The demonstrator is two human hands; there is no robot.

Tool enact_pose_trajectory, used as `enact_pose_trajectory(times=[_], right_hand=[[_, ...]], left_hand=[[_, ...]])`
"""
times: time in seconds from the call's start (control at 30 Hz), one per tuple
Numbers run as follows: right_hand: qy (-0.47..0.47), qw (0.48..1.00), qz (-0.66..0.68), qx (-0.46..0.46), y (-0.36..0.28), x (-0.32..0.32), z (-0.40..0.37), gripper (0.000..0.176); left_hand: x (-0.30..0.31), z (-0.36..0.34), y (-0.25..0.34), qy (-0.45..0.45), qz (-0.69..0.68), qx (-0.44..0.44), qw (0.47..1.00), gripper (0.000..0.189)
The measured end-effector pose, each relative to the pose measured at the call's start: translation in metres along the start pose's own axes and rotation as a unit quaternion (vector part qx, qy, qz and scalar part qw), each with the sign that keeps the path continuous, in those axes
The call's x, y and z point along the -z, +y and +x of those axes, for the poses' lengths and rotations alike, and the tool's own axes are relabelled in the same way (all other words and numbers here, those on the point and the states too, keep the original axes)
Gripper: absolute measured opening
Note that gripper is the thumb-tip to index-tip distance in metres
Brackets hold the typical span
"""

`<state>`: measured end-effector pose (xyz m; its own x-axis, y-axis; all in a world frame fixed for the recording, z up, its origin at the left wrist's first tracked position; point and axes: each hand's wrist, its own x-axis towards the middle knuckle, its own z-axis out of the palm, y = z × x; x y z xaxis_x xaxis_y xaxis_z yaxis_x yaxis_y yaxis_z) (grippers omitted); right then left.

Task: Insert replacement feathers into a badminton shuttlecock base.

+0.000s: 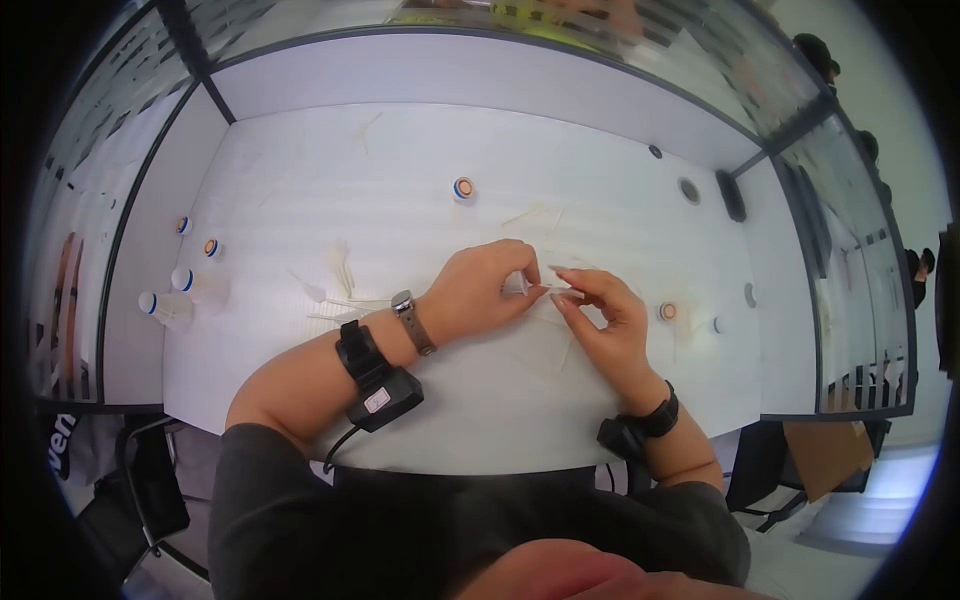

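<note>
In the head view, my left hand [490, 288] is closed in a pinch over the middle of the white table [440, 420]. Facing it, my right hand [608, 318] pinches with thumb and forefinger. Between the two sets of fingertips is a small, thin, whitish translucent piece [566, 291], which both hands appear to grip. Its kind is too small to make out. Thin pale strips [530, 215] lie just beyond my hands. More pale strips [342, 268] are bunched beside my left forearm.
White bottles [172, 312] with blue caps stand at the left edge. A small container with an orange-brown top [463, 189] is at the back, another similar container [668, 312] at the right. A dark oblong object [731, 196] is by the right rear corner. Low partitions [480, 75] enclose the table.
</note>
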<state>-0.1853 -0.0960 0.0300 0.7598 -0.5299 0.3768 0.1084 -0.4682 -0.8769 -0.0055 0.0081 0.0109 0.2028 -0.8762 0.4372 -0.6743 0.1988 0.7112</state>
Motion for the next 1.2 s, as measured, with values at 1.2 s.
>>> enact_pose_trajectory(times=[1.2], right_hand=[[-0.01,0.978,-0.169,0.118,0.002,0.002,0.004,0.022]], left_hand=[[-0.003,0.001,-0.006,-0.019,-0.058,-0.033,0.998,0.018]])
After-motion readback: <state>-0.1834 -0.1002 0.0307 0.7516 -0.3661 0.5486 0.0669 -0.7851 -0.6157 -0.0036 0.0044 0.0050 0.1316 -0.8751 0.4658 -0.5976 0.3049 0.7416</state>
